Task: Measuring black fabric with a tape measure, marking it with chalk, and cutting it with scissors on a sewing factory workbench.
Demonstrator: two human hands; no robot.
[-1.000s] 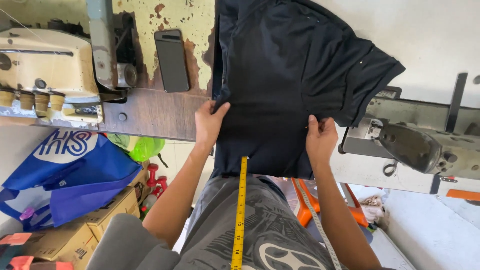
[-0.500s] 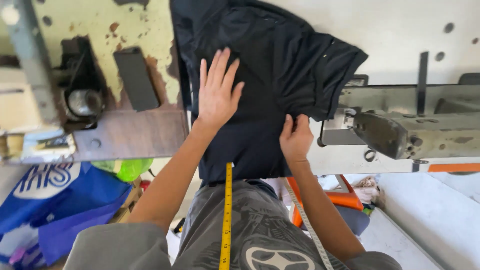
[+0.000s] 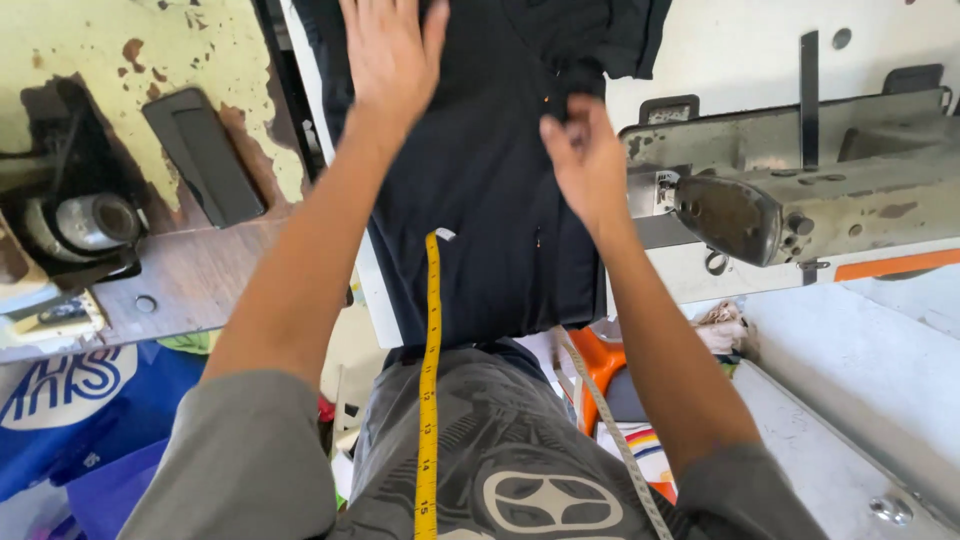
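At the bottom of the frame, nearest the camera, a person in a grey printed shirt point(image 3: 520, 470) looks down at their own two arms. A yellow measuring tape point(image 3: 430, 390) hangs from the neck down the middle of the chest. In the lower left, below the table edge, lies a blue bag point(image 3: 70, 410); in the lower centre, beneath the table, something orange point(image 3: 600, 365) shows.

Further up, a white work table point(image 3: 720, 40) fills the upper right, with a worn grey sewing machine point(image 3: 800, 190) lying across the right side. At the upper left is a second surface, brown wood with chipped pale-yellow paint point(image 3: 90, 50), carrying a dark flat rectangular block point(image 3: 195, 155).

A dark navy garment point(image 3: 480, 200) lies flat on the table in the upper centre. Its long axis runs from the near table edge, where its lower edge hangs over, straight up and out of the frame at the top; a sleeve-like part sticks out toward the upper right.

The left hand point(image 3: 390, 50) rests palm down on the cloth at top centre, fingers spread wide and pointing away. The right hand point(image 3: 585, 160) sits at the garment's right edge, fingers bunched on the fabric; whether it pinches the cloth cannot be told.
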